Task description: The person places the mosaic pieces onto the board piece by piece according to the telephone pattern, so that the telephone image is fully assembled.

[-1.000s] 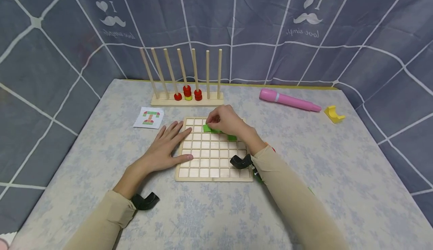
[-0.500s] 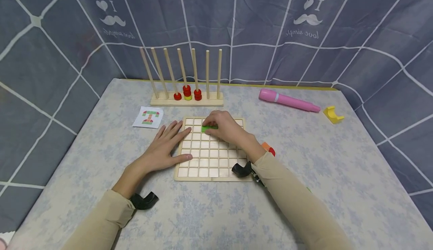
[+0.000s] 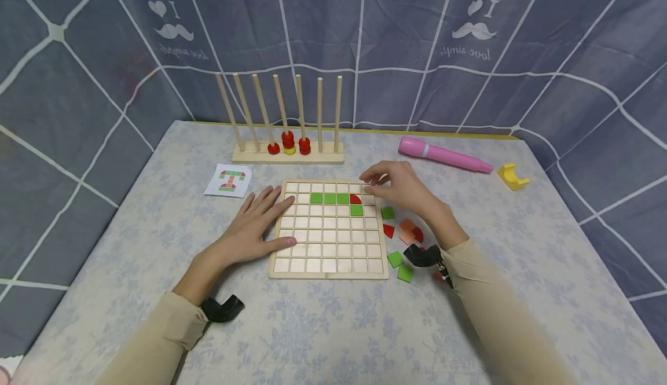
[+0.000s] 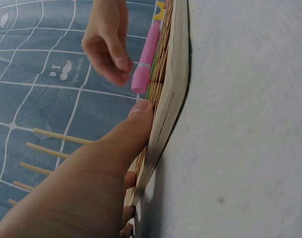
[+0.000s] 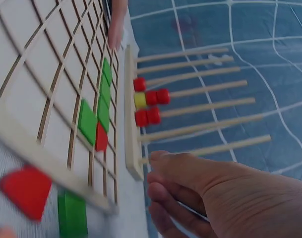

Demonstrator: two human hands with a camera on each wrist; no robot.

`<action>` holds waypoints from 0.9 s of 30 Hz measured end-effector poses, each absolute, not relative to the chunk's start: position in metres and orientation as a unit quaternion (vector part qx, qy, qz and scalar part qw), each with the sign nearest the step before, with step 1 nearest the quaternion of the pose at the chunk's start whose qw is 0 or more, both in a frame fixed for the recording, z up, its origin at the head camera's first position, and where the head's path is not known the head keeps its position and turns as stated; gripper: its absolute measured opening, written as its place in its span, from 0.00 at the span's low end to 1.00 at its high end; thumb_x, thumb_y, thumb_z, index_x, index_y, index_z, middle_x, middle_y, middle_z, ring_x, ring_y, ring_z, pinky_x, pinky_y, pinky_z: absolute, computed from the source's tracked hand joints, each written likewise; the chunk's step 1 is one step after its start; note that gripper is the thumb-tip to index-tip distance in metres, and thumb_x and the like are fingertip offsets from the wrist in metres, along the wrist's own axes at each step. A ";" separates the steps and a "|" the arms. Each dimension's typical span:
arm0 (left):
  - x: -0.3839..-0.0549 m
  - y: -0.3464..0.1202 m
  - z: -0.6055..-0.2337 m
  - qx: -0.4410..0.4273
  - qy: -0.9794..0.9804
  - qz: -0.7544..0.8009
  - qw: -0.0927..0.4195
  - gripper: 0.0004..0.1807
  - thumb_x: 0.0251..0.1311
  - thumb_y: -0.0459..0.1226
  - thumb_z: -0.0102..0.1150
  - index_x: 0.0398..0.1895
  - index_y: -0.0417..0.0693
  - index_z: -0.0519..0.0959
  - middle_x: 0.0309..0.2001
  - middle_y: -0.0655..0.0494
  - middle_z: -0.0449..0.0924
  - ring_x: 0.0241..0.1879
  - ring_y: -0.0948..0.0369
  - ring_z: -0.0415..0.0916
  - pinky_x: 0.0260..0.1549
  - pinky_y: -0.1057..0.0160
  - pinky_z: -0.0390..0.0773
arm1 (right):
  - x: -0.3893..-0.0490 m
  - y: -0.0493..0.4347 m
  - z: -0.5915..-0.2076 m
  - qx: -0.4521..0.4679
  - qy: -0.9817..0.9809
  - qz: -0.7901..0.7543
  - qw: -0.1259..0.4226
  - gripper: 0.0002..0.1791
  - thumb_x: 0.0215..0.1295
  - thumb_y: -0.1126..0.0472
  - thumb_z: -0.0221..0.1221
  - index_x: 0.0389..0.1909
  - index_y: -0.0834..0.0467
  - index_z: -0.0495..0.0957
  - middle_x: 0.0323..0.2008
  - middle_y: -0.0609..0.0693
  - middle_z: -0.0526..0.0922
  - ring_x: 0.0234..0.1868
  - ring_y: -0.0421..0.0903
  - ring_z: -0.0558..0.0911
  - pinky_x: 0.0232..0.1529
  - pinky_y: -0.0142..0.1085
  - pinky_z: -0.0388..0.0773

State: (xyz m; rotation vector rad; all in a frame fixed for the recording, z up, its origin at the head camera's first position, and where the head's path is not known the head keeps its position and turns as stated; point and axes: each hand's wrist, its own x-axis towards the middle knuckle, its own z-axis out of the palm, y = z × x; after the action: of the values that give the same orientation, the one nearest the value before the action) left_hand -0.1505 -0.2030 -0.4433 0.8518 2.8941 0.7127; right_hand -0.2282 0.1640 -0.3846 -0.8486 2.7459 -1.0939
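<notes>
A wooden grid board (image 3: 329, 275) lies on the table. Three green square tiles (image 3: 330, 198) stand in a row near its far side, a red quarter-round tile (image 3: 355, 199) ends that row on the right, and another green tile (image 3: 356, 211) sits just below the red one. My left hand (image 3: 255, 228) rests spread on the board's left edge, fingers straight and thumb on the rim. Above the board's far right corner is my right hand (image 3: 398, 187), its fingers loosely bent. The right wrist view shows nothing between those fingers (image 5: 178, 166).
Loose green tiles (image 3: 405, 273), red tiles (image 3: 388, 231) and orange tiles (image 3: 406, 233) lie right of the board. Behind stands a peg rack (image 3: 328, 157) with red and yellow beads. A pattern card (image 3: 228, 181), a pink stick (image 3: 445, 154) and a yellow holder (image 3: 513, 177) lie farther out.
My right hand has left the row of green tiles and moved right, uncovering the green and red tiles and the loose ones beside the board. The left hand has stayed in place.
</notes>
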 end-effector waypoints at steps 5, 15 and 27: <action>-0.151 -0.203 -0.443 0.273 0.934 0.231 0.021 0.51 0.67 0.61 0.64 0.86 0.56 0.55 0.87 0.45 0.43 0.86 0.43 0.36 0.82 0.36 0.33 | -0.218 0.196 -0.384 -0.255 0.906 -0.335 0.039 0.13 0.68 0.63 0.71 0.52 0.62 0.89 0.45 0.54 0.91 0.45 0.49 0.86 0.54 0.49 0.87; -0.152 -0.201 -0.442 0.278 0.932 0.231 0.018 0.50 0.67 0.61 0.65 0.86 0.55 0.55 0.87 0.44 0.43 0.86 0.43 0.36 0.82 0.36 0.33 | -0.178 0.251 -0.393 -0.218 0.923 -0.310 0.067 0.15 0.64 0.61 0.74 0.51 0.57 0.89 0.42 0.47 0.90 0.42 0.43 0.85 0.52 0.48 0.88; -0.150 -0.203 -0.444 0.275 0.934 0.226 0.018 0.50 0.67 0.62 0.64 0.86 0.56 0.55 0.86 0.44 0.44 0.86 0.43 0.36 0.82 0.36 0.34 | -0.154 0.263 -0.403 -0.242 0.923 -0.291 0.075 0.20 0.53 0.60 0.82 0.47 0.58 0.89 0.37 0.46 0.86 0.38 0.43 0.83 0.44 0.36 0.87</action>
State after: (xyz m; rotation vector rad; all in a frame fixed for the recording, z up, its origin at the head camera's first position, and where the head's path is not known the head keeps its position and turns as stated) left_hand -0.1502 -0.2033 -0.4441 0.8537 2.9018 0.7022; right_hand -0.1544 0.2633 -0.4032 -0.7270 2.7672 -0.8723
